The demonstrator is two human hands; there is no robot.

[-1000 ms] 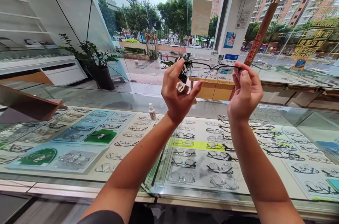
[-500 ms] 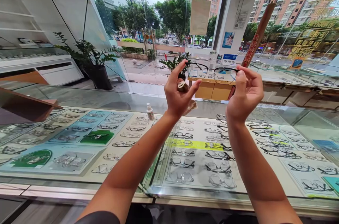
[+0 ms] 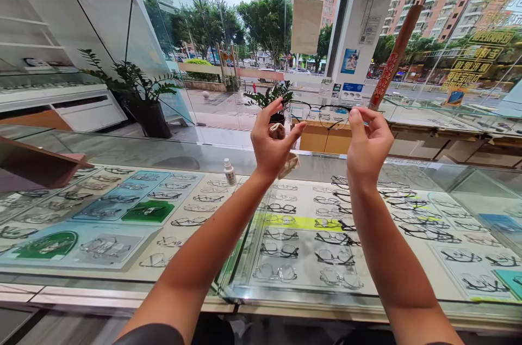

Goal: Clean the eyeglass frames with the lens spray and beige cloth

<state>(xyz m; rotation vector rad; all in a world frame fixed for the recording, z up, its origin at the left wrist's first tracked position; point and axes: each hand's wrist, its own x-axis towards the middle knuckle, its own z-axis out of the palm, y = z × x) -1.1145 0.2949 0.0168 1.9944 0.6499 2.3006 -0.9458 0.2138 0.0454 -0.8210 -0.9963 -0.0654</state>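
Note:
A pair of eyeglasses (image 3: pixel 334 108) with a dark upper rim is held up above the glass counter, lenses facing the window. My right hand (image 3: pixel 369 143) pinches it at its right end between thumb and fingers. Close to the other end is my left hand (image 3: pixel 267 146), its thumb and index finger spread apart beside the left lens. The lower fingers of that hand are curled around a beige cloth (image 3: pixel 290 165), which hangs out below the palm. Whether the left index fingertip touches the eyeglasses, I cannot tell.
Below my arms, the glass display counter (image 3: pixel 244 293) holds rows of eyeglasses. A small white bottle (image 3: pixel 229 172) stands on it left of my left hand. At the far left is a brown tilted board (image 3: pixel 36 162). Potted plants and a large window lie beyond.
The eyeglasses have moved a little left and turned slightly, with my right hand shifting left too. My left index fingertip has drawn back slightly from the frame's left end.

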